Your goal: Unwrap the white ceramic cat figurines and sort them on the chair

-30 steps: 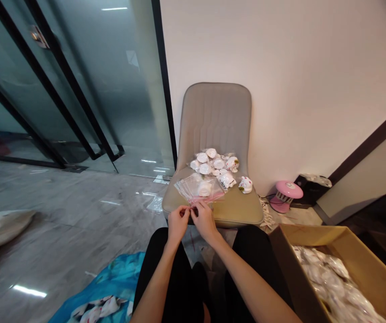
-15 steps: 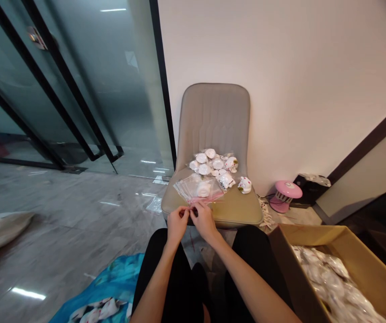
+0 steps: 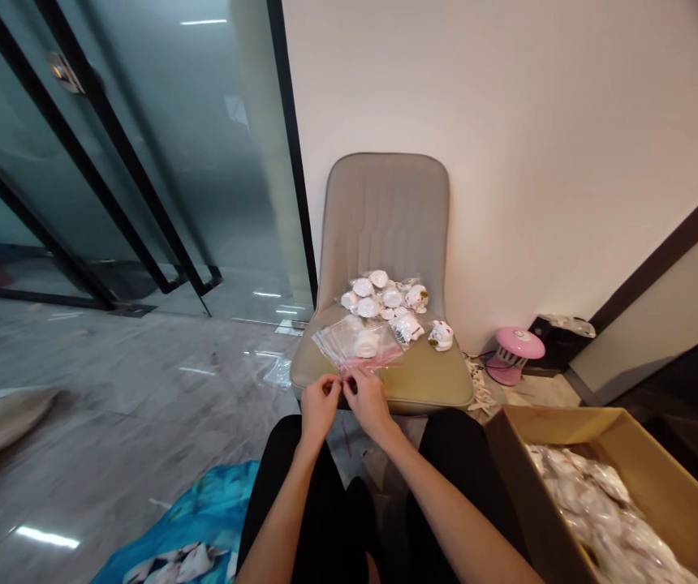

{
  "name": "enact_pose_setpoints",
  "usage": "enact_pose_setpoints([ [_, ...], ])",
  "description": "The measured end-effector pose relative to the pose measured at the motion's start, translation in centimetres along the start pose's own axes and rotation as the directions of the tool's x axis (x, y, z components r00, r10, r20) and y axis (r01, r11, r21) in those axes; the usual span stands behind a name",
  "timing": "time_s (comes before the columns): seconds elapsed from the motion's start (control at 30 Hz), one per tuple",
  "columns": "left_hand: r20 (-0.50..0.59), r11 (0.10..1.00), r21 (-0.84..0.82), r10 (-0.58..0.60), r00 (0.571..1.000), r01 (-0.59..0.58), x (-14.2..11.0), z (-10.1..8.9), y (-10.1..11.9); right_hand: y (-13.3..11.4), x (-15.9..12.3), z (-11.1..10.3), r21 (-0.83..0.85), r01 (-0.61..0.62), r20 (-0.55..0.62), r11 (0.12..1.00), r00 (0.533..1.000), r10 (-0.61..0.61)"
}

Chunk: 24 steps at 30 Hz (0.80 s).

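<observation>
At the front edge of the chair seat, my left hand (image 3: 320, 405) and my right hand (image 3: 366, 397) are close together, both with pinched fingers. They meet at the near corner of a clear zip bag (image 3: 379, 359) with a pinkish-red strip along its near edge. Fingers partly hide what they grip there. On the fanned clear bags (image 3: 335, 339) lies a round white piece (image 3: 366, 344). Behind it is a pile of bagged white figurines (image 3: 368, 307). To the right sits a loose white figurine (image 3: 440, 335) with red and dark green marks.
The grey-beige chair (image 3: 385, 195) stands against a pale wall beside a glass door (image 3: 227, 162). At my right is a cardboard box (image 3: 592, 418) of wrapped white items. A pink mushroom-shaped device (image 3: 519, 344) is on the floor. A blue bag (image 3: 203, 495) lies at my left.
The view has shifted very slightly. Both hands keep their pinch at the bag's edge, and nothing on the chair has visibly moved.
</observation>
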<state>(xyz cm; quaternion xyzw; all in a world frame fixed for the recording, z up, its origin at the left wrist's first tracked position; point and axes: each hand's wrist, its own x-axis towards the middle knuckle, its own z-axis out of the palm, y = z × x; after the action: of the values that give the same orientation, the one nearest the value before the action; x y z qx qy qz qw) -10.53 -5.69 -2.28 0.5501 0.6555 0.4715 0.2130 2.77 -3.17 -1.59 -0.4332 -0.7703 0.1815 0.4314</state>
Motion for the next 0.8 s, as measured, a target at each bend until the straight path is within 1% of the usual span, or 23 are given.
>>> enact_pose_setpoints([
  [0.1, 0.004, 1.000, 0.020, 0.000, 1.000, 0.000, 0.01, 0.02, 0.11, -0.06, -0.08, -0.05, 0.005, -0.006, 0.016, 1.000, 1.000, 0.006],
  [0.2, -0.018, 0.998, 0.067, -0.003, 1.000, 0.004, 0.03, 0.09, 0.32, -0.20, -0.14, -0.13, 0.009, -0.008, 0.028, 1.000, 1.000, 0.008],
  [0.37, -0.027, 0.995, 0.103, -0.015, 1.000, 0.017, 0.11, 0.21, 0.62, -0.25, -0.24, -0.13, 0.025, 0.016, 0.018, 1.000, 1.000, -0.016],
  [0.6, -0.004, 0.992, 0.123, -0.010, 1.000, 0.010, 0.14, 0.32, 0.29, 0.21, -0.63, 0.08, 0.051, 0.044, 0.002, 0.998, 0.999, -0.044],
  [0.7, -0.008, 0.992, 0.125, -0.005, 1.000, 0.006, 0.14, 0.36, 0.11, 0.38, -0.73, 0.18, 0.067, 0.048, -0.014, 0.997, 0.999, -0.048],
  [0.8, -0.018, 0.991, 0.133, 0.001, 1.000, 0.001, 0.20, 0.43, -0.09, 0.38, -0.83, 0.09, 0.092, 0.072, -0.005, 0.993, 0.997, -0.071],
])
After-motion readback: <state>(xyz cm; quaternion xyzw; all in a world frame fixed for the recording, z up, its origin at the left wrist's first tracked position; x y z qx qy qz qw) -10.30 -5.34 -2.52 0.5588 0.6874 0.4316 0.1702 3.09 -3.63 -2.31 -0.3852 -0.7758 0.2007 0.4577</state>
